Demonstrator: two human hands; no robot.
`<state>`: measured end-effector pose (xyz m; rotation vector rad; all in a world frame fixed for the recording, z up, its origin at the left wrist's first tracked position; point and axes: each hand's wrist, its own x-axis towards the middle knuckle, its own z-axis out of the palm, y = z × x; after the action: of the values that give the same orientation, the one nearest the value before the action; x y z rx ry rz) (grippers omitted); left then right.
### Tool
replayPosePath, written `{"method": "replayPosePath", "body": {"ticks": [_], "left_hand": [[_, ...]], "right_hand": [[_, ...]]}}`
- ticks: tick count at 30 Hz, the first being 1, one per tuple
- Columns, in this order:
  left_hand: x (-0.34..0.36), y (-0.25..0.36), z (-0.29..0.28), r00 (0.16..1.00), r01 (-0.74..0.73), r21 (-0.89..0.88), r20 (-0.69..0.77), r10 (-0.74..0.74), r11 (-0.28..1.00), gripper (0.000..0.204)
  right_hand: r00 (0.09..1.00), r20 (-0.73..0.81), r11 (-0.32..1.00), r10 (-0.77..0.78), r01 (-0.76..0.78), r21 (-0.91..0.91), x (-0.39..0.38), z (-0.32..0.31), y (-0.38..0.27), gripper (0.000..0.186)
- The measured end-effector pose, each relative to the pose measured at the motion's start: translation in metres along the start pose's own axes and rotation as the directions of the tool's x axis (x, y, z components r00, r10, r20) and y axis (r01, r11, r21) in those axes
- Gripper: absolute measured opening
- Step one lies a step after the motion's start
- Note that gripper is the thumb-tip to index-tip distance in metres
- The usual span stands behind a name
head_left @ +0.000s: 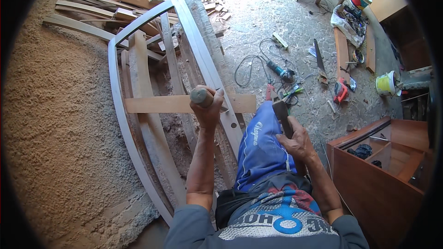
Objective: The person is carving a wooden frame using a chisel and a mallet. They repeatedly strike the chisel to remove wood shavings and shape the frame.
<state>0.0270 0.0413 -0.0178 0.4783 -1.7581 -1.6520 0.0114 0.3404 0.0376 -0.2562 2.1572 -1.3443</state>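
Note:
My left hand [211, 109] is closed around a chisel [201, 97], its round wooden handle end facing up. The chisel's lower part is mostly hidden by my fingers, over the right rail of a pale curved wooden frame [203, 55]. Beneath that hand, a flat light-brown board [159, 104] lies across the frame. A dark hole shows in the rail just below the board. My right hand [297, 142] grips a dark, narrow block-like tool [283, 117] above my blue-trousered leg, apart from the chisel. Its exact kind is unclear.
Long timbers [143, 69] lie under the frame, with a wood pile [106, 7] beyond. A rough wall [60, 110] borders the left. Rightward on the floor are a corded angle grinder [280, 72], a handsaw [320, 62], a red power tool [340, 92], buckets [386, 84] and a reddish-brown cabinet [364, 189].

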Motion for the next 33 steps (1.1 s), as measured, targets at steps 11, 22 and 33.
{"method": "replayPosePath", "body": {"ticks": [11,22,33], "left_hand": [[0.004,-0.005,-0.008,0.99,-0.1,0.056,0.11,0.094,0.993,0.02],[-0.006,-0.004,0.007,0.963,-0.162,0.162,0.243,0.12,0.973,0.014],[0.025,0.01,0.002,0.98,-0.104,-0.04,-0.177,0.095,0.994,0.018]], "right_hand": [[0.994,0.093,0.993,-0.065,0.074,-0.091,0.011,0.013,-0.013,0.046],[0.539,-0.047,0.531,-0.841,0.806,-0.263,0.022,-0.012,-0.18,0.062],[0.884,0.181,0.838,-0.432,0.467,-0.281,0.038,0.017,-0.093,0.044]]}}
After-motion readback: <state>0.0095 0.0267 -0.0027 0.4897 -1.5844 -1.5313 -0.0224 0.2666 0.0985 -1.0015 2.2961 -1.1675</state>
